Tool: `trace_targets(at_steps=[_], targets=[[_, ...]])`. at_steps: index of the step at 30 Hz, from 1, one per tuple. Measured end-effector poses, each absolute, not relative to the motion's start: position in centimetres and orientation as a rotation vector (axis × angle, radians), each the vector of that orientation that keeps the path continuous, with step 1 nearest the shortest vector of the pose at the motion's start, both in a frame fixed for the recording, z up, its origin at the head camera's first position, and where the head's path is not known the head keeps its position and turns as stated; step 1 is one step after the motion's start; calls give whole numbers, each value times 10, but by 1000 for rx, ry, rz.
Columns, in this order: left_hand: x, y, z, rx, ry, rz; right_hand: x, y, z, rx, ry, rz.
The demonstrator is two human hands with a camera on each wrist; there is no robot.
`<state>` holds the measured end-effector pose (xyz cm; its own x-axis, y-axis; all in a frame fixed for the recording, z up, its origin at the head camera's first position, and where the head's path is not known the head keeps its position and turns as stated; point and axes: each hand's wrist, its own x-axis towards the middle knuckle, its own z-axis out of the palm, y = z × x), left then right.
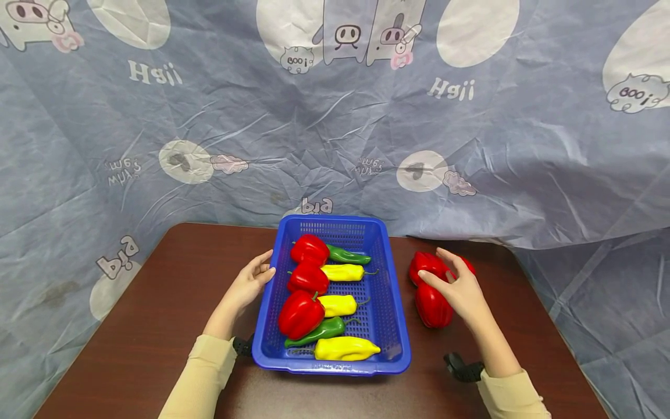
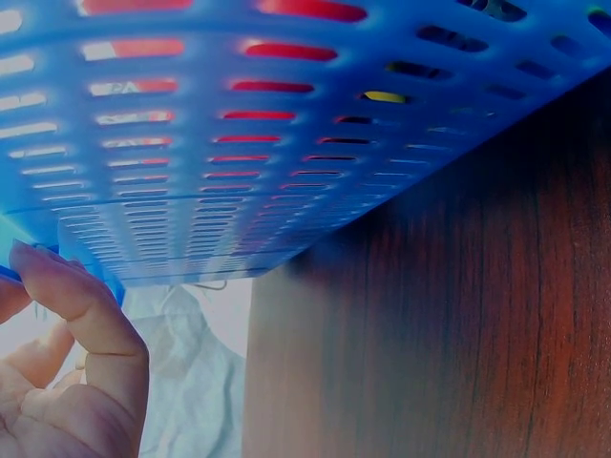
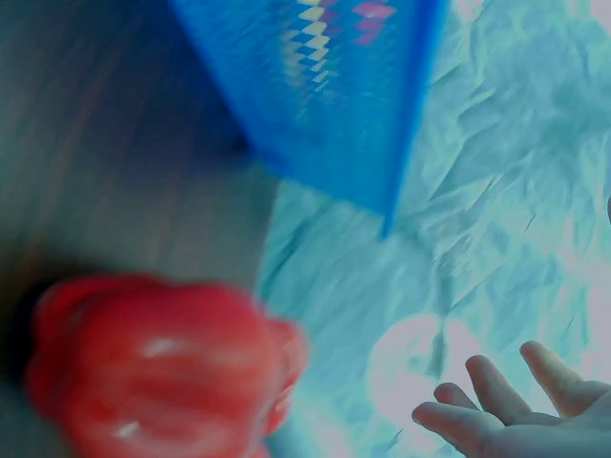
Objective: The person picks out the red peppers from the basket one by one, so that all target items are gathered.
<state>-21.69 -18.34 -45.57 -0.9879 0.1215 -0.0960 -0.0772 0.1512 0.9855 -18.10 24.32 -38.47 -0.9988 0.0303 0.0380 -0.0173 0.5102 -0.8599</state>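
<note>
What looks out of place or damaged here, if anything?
Nothing looks damaged. Glossy red bell peppers on the brown wooden table, right of the blue perforated plastic basket, seem out of place: similar ones lie inside it.

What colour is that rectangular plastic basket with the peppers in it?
The slotted, rectangular plastic basket is blue, best seen in the head view.

Six red peppers [image 1: 301, 315], three yellow peppers [image 1: 346, 348], two green peppers [image 1: 324, 330], one blue basket [image 1: 394, 291]

Red pepper [image 3: 167, 367] blurry, R-wrist view
</note>
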Motion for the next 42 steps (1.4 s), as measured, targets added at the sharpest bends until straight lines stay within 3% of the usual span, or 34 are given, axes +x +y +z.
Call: trace_targets(at_steps=[7,19,42], targets=[[-217,-183,-456,42,2269,1960,-184,203,-360,189,-2660,1627],[-216,-183,-454,49,2274,1950,-201,142,-351,528,-2638,1682],[-217,-183,-456,27,2278,1944,-212,78,-383,1045,-2862,1679]])
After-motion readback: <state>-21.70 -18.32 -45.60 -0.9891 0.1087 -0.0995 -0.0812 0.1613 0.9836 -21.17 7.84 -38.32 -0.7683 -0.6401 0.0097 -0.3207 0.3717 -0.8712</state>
